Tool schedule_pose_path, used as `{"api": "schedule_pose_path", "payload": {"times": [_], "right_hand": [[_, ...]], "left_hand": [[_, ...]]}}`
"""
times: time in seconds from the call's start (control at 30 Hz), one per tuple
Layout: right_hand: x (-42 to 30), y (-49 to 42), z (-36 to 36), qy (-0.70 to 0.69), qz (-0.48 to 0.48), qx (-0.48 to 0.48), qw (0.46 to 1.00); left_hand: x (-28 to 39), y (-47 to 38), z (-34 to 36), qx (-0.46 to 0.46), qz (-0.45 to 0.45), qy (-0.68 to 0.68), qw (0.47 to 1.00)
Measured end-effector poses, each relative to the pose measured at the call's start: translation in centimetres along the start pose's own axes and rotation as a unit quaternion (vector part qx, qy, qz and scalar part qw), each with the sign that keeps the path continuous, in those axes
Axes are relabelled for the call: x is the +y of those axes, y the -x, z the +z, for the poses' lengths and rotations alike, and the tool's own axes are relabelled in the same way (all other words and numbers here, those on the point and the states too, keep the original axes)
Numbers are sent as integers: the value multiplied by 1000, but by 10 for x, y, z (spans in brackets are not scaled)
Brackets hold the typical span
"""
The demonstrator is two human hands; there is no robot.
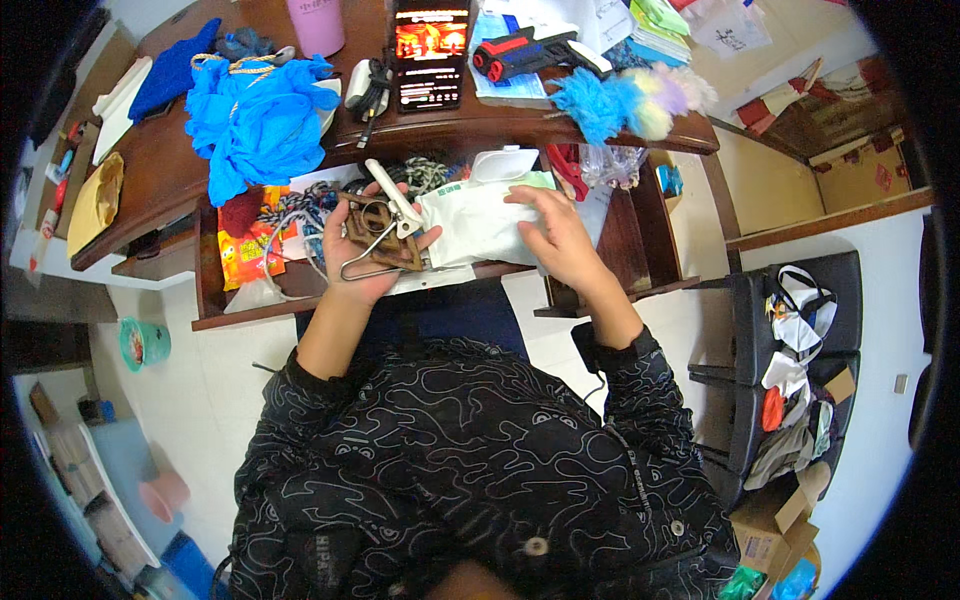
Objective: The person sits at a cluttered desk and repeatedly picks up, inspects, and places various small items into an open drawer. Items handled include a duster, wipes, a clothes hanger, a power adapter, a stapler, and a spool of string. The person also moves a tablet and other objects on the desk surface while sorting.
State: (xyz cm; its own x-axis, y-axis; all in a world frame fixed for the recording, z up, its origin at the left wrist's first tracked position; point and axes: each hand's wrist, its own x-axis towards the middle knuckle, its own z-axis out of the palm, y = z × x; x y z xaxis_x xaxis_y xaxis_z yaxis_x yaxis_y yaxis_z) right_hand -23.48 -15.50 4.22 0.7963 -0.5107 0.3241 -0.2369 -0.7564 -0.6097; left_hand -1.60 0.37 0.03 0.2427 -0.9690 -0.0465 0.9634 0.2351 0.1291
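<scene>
My left hand [367, 251] is palm up in front of the open drawer [626, 225]. In it rest a brown lattice-like piece [379, 232], its material unclear, and a bent metal wire tool with a white handle [390, 184]. A white soft pack of wipes [472, 225] with a raised plastic lid [504, 165] lies over the drawer, just right of that hand. My right hand [553, 236] is over the pack's right end, fingers apart and bent. Whether its fingertips touch the pack, I cannot tell.
The drawer also holds an orange packet [244, 255], patterned cord [304, 202] and red-handled pliers or scissors [568, 169]. On the desk [367, 135] are blue cloth [259, 112], a phone [430, 56], a toy gun [529, 52] and fluffy material [592, 101]. Chairs [795, 315] stand right.
</scene>
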Motion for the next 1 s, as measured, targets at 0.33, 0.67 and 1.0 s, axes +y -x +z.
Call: {"api": "schedule_pose_path", "payload": {"times": [0.33,0.67,1.0], "right_hand": [[4,39,-9,-259,119,5,958],[51,129,-40,-595,358,215,687],[105,165,-102,-310,362,252,842]], "left_hand": [[-1,1,5,26,3,-23,999],[-1,2,2,16,1,-32,999],[-1,1,5,21,-3,-50,999]]}}
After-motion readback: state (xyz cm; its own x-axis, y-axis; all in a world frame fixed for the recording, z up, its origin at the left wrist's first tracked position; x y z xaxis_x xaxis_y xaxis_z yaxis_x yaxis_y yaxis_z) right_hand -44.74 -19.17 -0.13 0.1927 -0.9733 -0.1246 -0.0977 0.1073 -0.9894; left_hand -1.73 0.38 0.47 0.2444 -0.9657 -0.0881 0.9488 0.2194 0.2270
